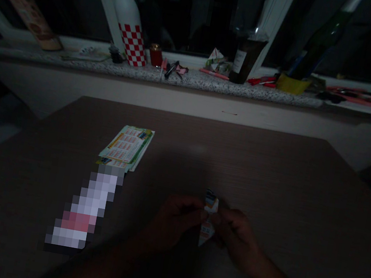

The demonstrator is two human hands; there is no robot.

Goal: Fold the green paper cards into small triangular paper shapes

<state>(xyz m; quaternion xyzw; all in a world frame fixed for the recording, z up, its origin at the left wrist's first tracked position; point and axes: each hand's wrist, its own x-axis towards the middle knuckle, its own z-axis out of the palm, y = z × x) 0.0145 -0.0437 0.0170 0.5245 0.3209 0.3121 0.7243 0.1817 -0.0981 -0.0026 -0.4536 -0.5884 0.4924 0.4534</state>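
Note:
Both of my hands meet over the dark wooden table (pixel 272 173) near its front edge. Between them stands a small folded piece of printed paper (pixel 208 217), white with orange and blue marks, pointed at its lower end. My left hand (pixel 174 221) pinches its left side with closed fingers. On the paper's right side, my right hand (pixel 235 232) grips with fingers curled. The light is dim, so finger detail is faint.
A stack of printed leaflets (pixel 127 146) lies on the table to the left, with a blurred-out strip (pixel 86 210) below it. On the window sill (pixel 181 78) behind stand a red-checked white bottle (pixel 129 23), a dark jar (pixel 246 56), a green bottle (pixel 319 40), pens and small clutter.

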